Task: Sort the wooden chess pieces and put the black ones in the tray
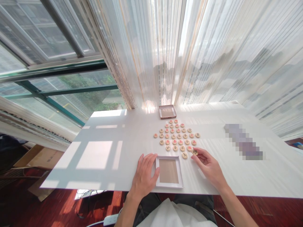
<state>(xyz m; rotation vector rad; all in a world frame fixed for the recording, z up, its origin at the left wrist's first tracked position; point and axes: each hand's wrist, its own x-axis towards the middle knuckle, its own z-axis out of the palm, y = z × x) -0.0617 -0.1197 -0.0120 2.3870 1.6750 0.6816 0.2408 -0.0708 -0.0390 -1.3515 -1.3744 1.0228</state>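
Observation:
My right hand point(208, 164) pinches a round wooden piece with a dark character point(194, 152) between thumb and fingers, at the lower right of a cluster of similar pieces. Red or dark characters mark these pieces, laid out in rows on the white table point(132, 132). Just left of the held piece lies a dark-marked piece point(184, 155); a red-marked one point(189, 148) is right above. My left hand point(145, 173) rests with fingers spread at the left edge of a shallow white box point(181, 173), which has a brown bottom and holds no pieces.
Behind the pieces lies a second shallow box point(167, 117) with a brown rim. A pixelated object point(245, 143) is on the table's right part. Sheer curtains point(151, 56) hang along the far edge. Cardboard point(39, 157) and a power strip point(111, 219) are below.

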